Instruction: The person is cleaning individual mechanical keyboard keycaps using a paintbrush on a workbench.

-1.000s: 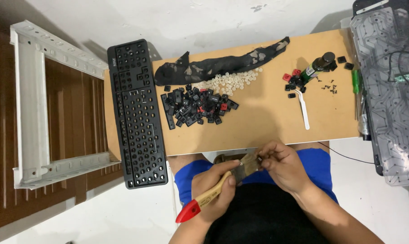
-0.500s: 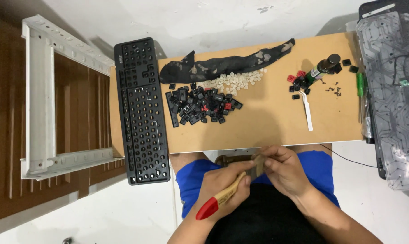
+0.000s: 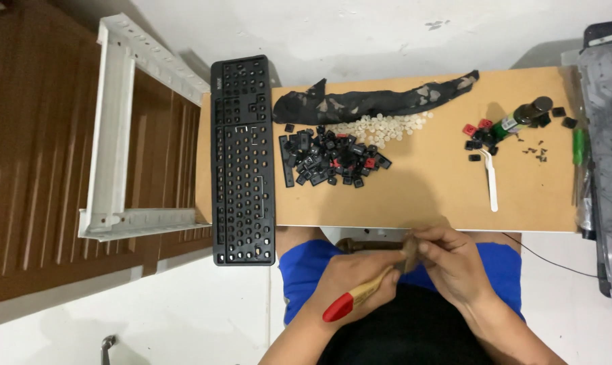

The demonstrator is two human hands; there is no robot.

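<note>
We are holding a paintbrush (image 3: 368, 289), wooden handle with a red tip, down over our lap, just below the near edge of the bench (image 3: 414, 196). Our left hand (image 3: 352, 277) is wrapping closed around the handle. Our right hand (image 3: 454, 260) is pinching together at the bristle end; whether a small part is sitting between those fingertips, we cannot tell, it is too small and hidden.

Moving outward: on the bench a pile of black keycaps (image 3: 329, 159) is lying loose, a few red ones mixed in, with a heap of small white rubber domes (image 3: 384, 127) just beside it and a dark camouflage cloth (image 3: 373, 101) stretching behind both. A black keyboard frame (image 3: 242, 159) is lying across the bench's left end, its keys all stripped off, sockets showing bare. Further right a smaller cluster of caps (image 3: 479, 134), black and red, is sitting near a dark green bottle (image 3: 521, 118), some tiny screws (image 3: 534, 149), a white plastic tool (image 3: 490, 179) and a green-handled screwdriver (image 3: 577, 147). A clear membrane sheet (image 3: 606, 135) is lying off the right edge. A white frame (image 3: 120, 135) is resting on the brown floor to the left.

Judging progress: stripping looks done, since caps, domes and screws are all lying out. The brush work is going on in the lap, away from the parts. Nothing is seated back on the frame yet, so reassembly looks wholly left.
</note>
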